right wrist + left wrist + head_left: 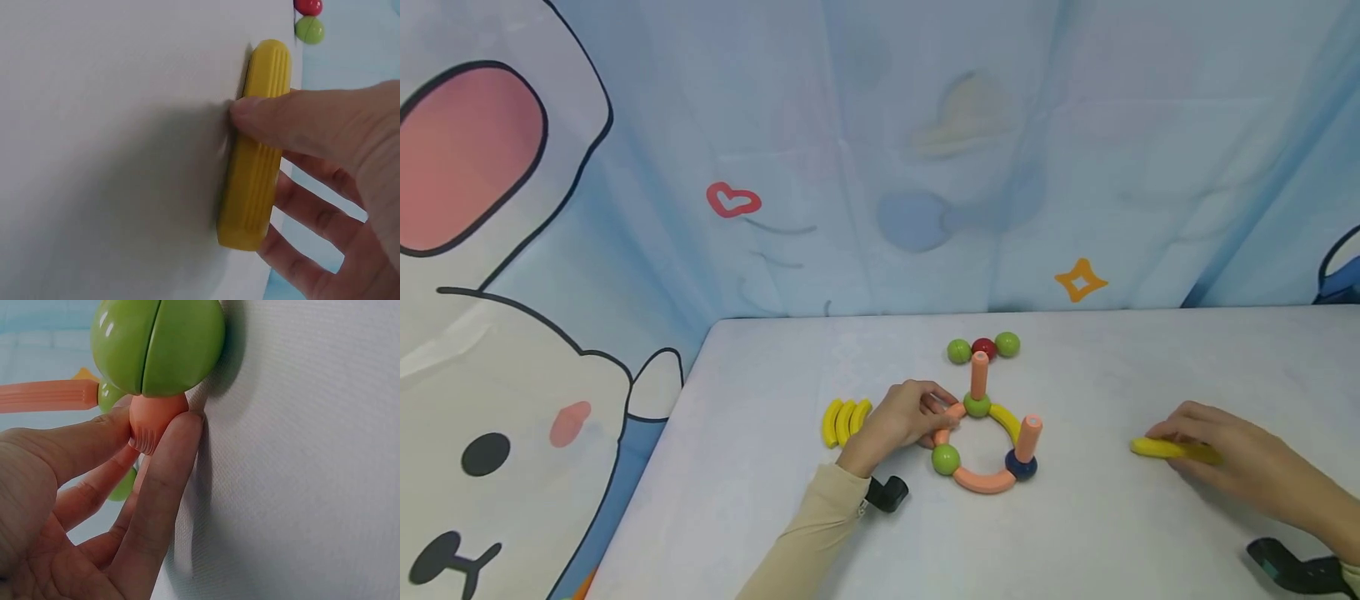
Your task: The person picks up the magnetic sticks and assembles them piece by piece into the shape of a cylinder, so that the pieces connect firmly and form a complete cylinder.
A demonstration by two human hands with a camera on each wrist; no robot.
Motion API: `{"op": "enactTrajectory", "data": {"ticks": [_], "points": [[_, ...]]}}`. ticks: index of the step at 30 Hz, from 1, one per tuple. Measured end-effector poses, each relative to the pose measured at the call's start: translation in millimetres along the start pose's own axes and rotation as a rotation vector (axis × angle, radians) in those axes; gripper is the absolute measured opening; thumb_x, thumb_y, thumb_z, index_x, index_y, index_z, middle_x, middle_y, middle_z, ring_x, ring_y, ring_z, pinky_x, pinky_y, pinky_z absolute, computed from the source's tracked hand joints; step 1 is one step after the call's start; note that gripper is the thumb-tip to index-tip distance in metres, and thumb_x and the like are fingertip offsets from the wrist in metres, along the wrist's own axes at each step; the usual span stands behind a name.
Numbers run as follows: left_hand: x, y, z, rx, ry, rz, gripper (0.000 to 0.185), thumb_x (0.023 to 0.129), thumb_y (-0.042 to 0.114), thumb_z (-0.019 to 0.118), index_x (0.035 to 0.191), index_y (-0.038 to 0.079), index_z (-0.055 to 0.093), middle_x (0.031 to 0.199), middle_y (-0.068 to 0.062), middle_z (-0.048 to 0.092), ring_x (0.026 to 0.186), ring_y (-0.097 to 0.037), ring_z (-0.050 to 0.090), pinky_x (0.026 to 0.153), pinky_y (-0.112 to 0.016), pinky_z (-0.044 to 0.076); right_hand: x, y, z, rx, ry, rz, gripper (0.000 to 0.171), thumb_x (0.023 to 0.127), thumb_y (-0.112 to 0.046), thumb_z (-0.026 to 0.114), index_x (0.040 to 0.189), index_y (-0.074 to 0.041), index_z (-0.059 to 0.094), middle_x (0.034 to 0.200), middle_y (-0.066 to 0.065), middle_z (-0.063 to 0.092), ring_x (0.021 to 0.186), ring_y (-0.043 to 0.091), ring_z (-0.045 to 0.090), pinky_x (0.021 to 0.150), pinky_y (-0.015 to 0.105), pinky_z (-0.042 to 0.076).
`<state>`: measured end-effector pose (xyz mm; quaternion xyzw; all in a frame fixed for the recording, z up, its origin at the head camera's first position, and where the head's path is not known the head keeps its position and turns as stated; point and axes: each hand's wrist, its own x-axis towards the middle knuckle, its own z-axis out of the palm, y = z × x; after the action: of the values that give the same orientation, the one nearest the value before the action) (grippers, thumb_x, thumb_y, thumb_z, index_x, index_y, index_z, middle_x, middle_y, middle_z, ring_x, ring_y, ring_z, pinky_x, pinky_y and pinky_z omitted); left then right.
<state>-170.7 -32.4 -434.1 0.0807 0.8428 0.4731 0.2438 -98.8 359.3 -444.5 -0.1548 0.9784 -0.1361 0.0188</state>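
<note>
On the white table (pixel 760 400), near its middle: a ring of toy pieces (pixel 983 446) made of curved sticks joined by balls.
Ring parts: a green ball (pixel 977 406) at the back, a second green ball (pixel 945 459) at front left, a dark blue ball (pixel 1021 465) at front right; an orange curved stick (pixel 983 481) closes the front, a yellow curved stick (pixel 1006 421) the back right.
Uprights: one orange straight stick (pixel 979 374) stands on the back green ball, another (pixel 1028 437) leans slightly on the dark blue ball.
Left hand (pixel 904 415): at the ring's left side, thumb and fingers pinching the short orange piece (pixel 153 423) that meets a green ball (pixel 157 344); the left wrist view shows the fingertips (pixel 184 434) closed on the piece's ribbed end, right against the table.
Right hand (pixel 1228 458): well apart from the ring, to its right, holding a yellow straight stick (pixel 1168 449) that lies flat on the table; the right wrist view shows the thumb (pixel 275 122) on one side of the stick (pixel 256 150) and the fingers curled behind it.
Left of the ring: three yellow curved sticks (pixel 844 419) side by side, just beside the left hand.
Behind the ring: two green balls (pixel 958 351) (pixel 1007 343) with a red ball (pixel 983 348) between them, touching in a row.
Backdrop: a pale blue cartoon-print curtain (pixel 880 150) along the table's far edge and left side.
</note>
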Motion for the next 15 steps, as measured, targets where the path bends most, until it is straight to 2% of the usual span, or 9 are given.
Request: {"op": "enactTrajectory", "data": {"ticks": [3, 6, 9, 12, 15], "points": [[0.0, 0.0, -0.9, 0.000, 0.001, -0.004, 0.025, 0.095, 0.012, 0.079, 0.120, 0.011, 0.075, 0.091, -0.001, 0.064, 0.062, -0.012, 0.066, 0.058, -0.024, 0.059, 8, -16, -3, 0.017, 0.018, -0.033, 0.029, 0.078, -0.005, 0.090, 0.102, -0.012, 0.077, 0.097, -0.006, 0.065, 0.081, 0.010, 0.059, 0.070, 0.032, 0.059], [-0.2, 0.4, -1.5, 0.000, 0.001, -0.010, 0.024, 0.095, 0.012, 0.079, 0.119, 0.012, 0.076, 0.091, -0.001, 0.064, 0.063, -0.012, 0.066, 0.058, -0.024, 0.059, 18, -36, -9, 0.045, 0.134, -0.119, 0.035, 0.075, -0.003, 0.092, 0.104, -0.015, 0.076, 0.099, -0.007, 0.065, 0.083, 0.009, 0.059, 0.068, 0.029, 0.058], [-0.1, 0.3, -1.3, 0.001, 0.002, -0.014, 0.024, 0.095, 0.012, 0.079, 0.119, 0.012, 0.076, 0.091, 0.000, 0.065, 0.062, -0.012, 0.066, 0.058, -0.024, 0.059, 32, -59, -22, 0.052, 0.287, -0.218, 0.044, 0.071, -0.001, 0.094, 0.107, -0.016, 0.075, 0.101, -0.008, 0.065, 0.084, 0.008, 0.059, 0.067, 0.025, 0.056], [0.3, -0.1, -0.5, -0.003, 0.002, -0.010, 0.024, 0.095, 0.012, 0.079, 0.119, 0.012, 0.075, 0.091, 0.000, 0.065, 0.062, -0.012, 0.066, 0.058, -0.024, 0.059, 47, -85, -40, 0.104, 0.403, -0.284, 0.051, 0.068, 0.005, 0.094, 0.110, -0.014, 0.073, 0.104, -0.006, 0.067, 0.086, 0.009, 0.058, 0.073, 0.016, 0.053], [0.6, -0.3, 0.2, -0.006, -0.001, -0.007, 0.024, 0.095, 0.012, 0.079, 0.119, 0.012, 0.075, 0.090, -0.001, 0.064, 0.062, -0.012, 0.065, 0.058, -0.023, 0.059, 60, -112, -60, 0.209, 0.490, -0.347, 0.058, 0.066, 0.012, 0.092, 0.116, -0.010, 0.072, 0.108, -0.003, 0.069, 0.090, 0.006, 0.058, 0.081, 0.008, 0.047]]}}
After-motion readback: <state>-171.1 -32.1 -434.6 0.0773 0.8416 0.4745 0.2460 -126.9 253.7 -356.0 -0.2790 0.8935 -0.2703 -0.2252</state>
